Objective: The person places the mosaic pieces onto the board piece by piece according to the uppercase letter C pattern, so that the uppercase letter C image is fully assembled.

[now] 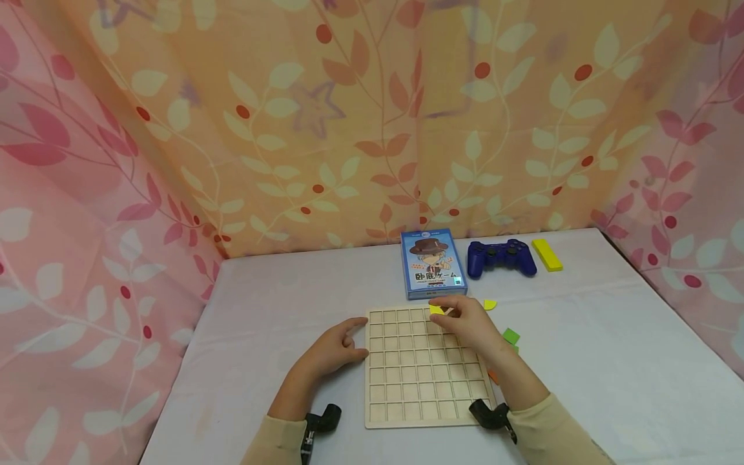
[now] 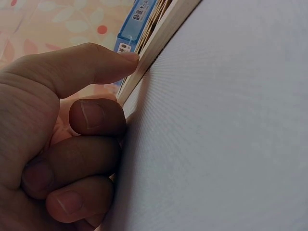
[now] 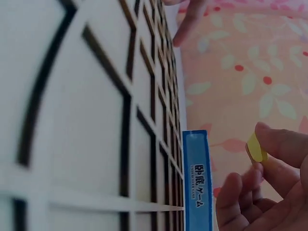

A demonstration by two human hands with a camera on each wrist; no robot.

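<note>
A pale wooden grid board (image 1: 401,374) lies flat on the white-covered table. At its left edge is my left hand (image 1: 332,349), index finger and thumb touching the rim apart from each other. The left wrist view shows this hand's (image 2: 72,139) other fingers curled in, holding nothing. My right hand (image 1: 467,323) is over the board's far right part. Its thumb and index finger pinch a small flat yellow piece (image 3: 257,148), which the right wrist view shows held above the grid. A second yellow piece (image 1: 490,304), with one rounded side, lies just beyond this hand.
A blue game box (image 1: 433,274) lies behind the board. To its right are a dark blue game controller (image 1: 501,258) and a yellow block (image 1: 547,255). Green pieces (image 1: 511,336) and an orange piece (image 1: 494,377) lie by the board's right side, partly hidden by my right arm.
</note>
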